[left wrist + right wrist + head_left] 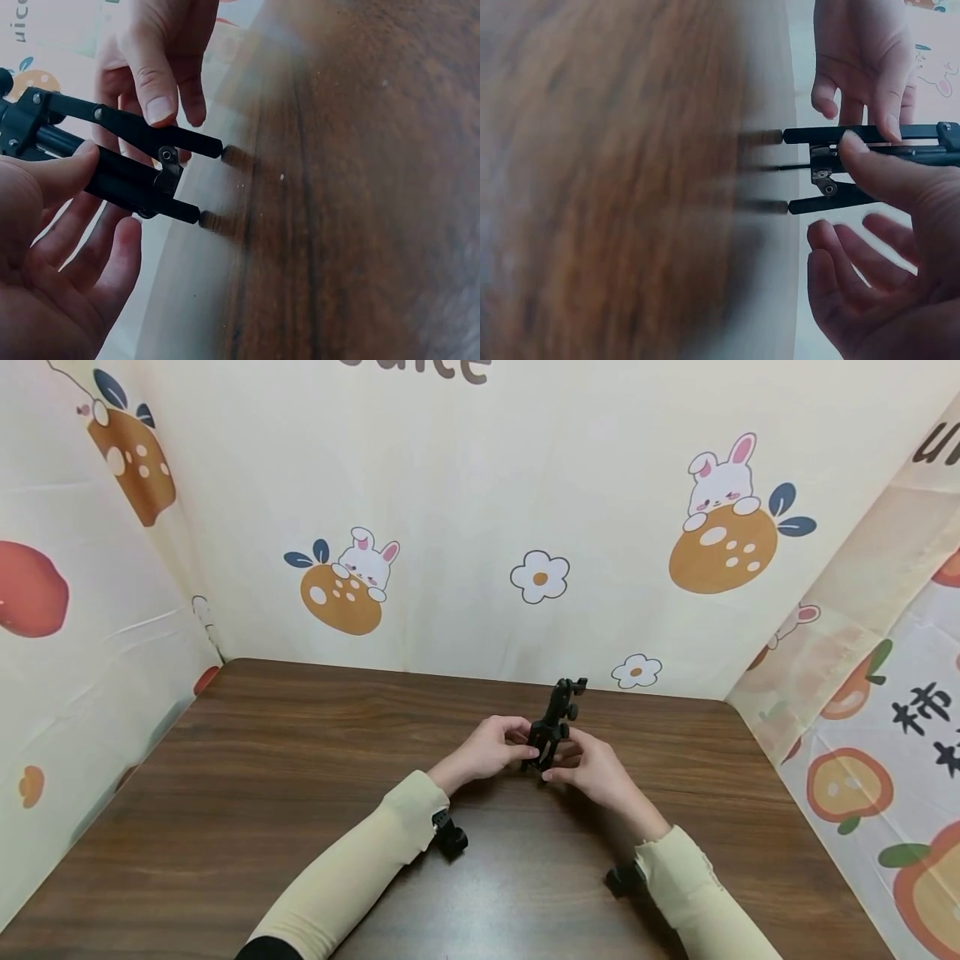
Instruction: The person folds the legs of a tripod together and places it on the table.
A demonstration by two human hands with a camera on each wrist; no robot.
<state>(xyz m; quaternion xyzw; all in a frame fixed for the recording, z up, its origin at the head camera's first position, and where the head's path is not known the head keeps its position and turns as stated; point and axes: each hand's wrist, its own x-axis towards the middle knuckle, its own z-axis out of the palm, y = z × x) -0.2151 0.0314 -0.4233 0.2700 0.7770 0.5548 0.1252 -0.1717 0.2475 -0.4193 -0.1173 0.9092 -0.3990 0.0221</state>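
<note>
pale yellow sleeves (352,872) came in from the bottom, one on each arm. each wrist wore a small black camera (450,839). past them were the two hands, over the brown table (262,760), near its far edge. right between the hands was a small black stand (551,727). it stood up, with its legs (187,141) pointing down and only a little apart. the leg tips seemed to touch the table, where their blurry reflections (238,157) showed.

the left hand (483,752) was on the left side of the stand and pinched its low part. its thumb (86,154) lay on the stand, and some fingers went behind it. the other fingers were loosely bent. the right hand (596,768) was on the right side and pinched the stand down low too. its thumb (855,144) pressed near the legs, and its other fingers (862,262) curled close by. the two hands were near each other.

the top of the stand rose above both hands and had little round knobs (572,712) on its right side. a small metal piece (168,169) showed between the legs. behind the table hung a white cloth (450,485) with bunnies (367,564), orange fruits (341,600) and flowers (540,578) on it.
</note>
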